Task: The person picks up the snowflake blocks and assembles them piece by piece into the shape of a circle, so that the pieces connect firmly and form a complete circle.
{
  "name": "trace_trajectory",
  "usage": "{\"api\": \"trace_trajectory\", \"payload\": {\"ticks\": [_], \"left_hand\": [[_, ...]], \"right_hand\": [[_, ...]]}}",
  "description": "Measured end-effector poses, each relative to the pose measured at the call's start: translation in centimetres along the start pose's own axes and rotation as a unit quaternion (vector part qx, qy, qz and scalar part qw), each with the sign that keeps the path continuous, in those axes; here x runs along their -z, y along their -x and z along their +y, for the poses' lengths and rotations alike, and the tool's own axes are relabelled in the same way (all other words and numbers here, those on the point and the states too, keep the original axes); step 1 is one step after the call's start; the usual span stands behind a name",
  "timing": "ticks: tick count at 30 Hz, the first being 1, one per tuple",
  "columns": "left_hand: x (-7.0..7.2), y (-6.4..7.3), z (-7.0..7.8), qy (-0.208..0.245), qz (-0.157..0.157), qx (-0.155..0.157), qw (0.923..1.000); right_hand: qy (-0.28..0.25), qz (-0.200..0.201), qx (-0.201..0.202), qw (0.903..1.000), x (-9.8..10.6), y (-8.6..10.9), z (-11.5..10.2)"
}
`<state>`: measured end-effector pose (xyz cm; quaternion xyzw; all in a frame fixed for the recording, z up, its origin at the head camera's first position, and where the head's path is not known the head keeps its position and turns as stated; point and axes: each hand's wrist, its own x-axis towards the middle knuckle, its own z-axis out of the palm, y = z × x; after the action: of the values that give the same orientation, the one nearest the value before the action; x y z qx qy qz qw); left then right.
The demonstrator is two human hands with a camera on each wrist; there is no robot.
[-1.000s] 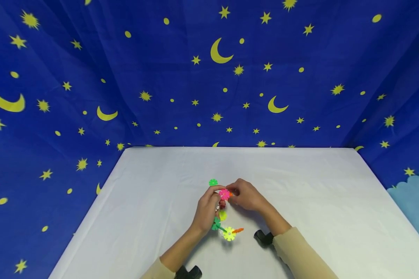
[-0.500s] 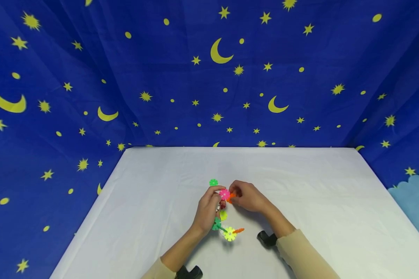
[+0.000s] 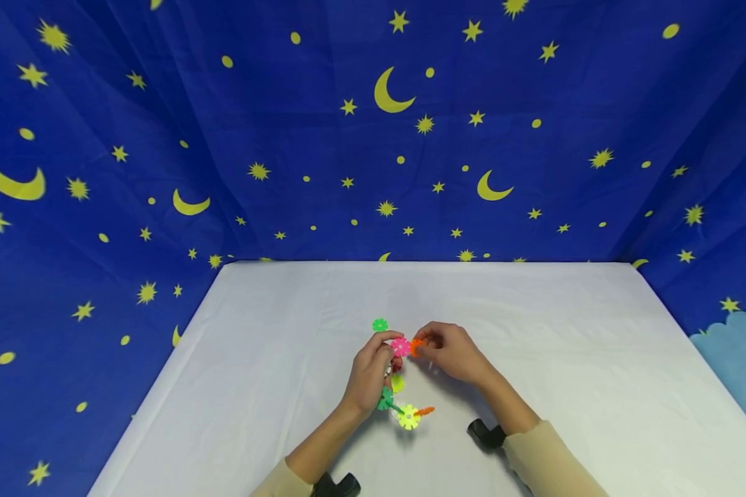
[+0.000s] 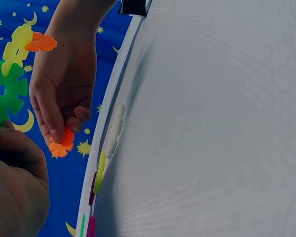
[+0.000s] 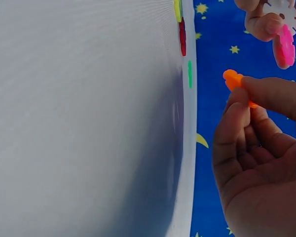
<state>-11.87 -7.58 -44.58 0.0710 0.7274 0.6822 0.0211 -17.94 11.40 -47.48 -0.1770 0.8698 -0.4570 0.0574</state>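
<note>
My left hand (image 3: 367, 376) grips a joined group of notched plastic flower discs. Its pink disc (image 3: 400, 346) and white disc (image 5: 284, 9) show at the fingertips. Farther down the group, a green disc (image 3: 385, 398) links to a yellow disc (image 3: 408, 417), with an orange disc (image 4: 40, 42) slotted into the yellow one. Between thumb and fingertips, my right hand (image 3: 455, 352) pinches a separate orange disc (image 3: 417, 347). In the right wrist view a gap lies between that disc and the pink one. Part of the group is hidden behind the left hand.
Loose discs lie on the white-covered table (image 3: 273, 386): a light green disc (image 3: 380, 324), a yellow disc (image 3: 398, 384), a dark red disc (image 5: 182, 38) and a white disc (image 4: 115, 131). A blue star-patterned cloth (image 3: 323, 138) stands behind. Black wrist mounts (image 3: 486, 436) sit below the forearms.
My right hand has shifted slightly right, drawing the orange disc away from the pink one. The orange disc now shows more of its face. My left hand and its group stay put.
</note>
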Motion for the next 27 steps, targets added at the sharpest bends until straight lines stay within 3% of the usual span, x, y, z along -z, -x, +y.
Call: {"api": "trace_trajectory", "payload": {"ticks": [2, 14, 27], "left_hand": [[0.0, 0.2, 0.7, -0.006, 0.005, -0.003, 1.0], [-0.1, 0.2, 0.6, -0.001, 0.008, 0.003, 1.0], [-0.1, 0.3, 0.7, 0.0, 0.008, 0.007, 0.9999]], "right_hand": [[-0.004, 0.007, 0.003, 1.0, 0.2, 0.2, 0.0], [-0.053, 0.023, 0.017, 0.9982, 0.8, 1.5, -0.4], [-0.054, 0.026, 0.061, 0.9963, 0.8, 1.9, -0.9]]}}
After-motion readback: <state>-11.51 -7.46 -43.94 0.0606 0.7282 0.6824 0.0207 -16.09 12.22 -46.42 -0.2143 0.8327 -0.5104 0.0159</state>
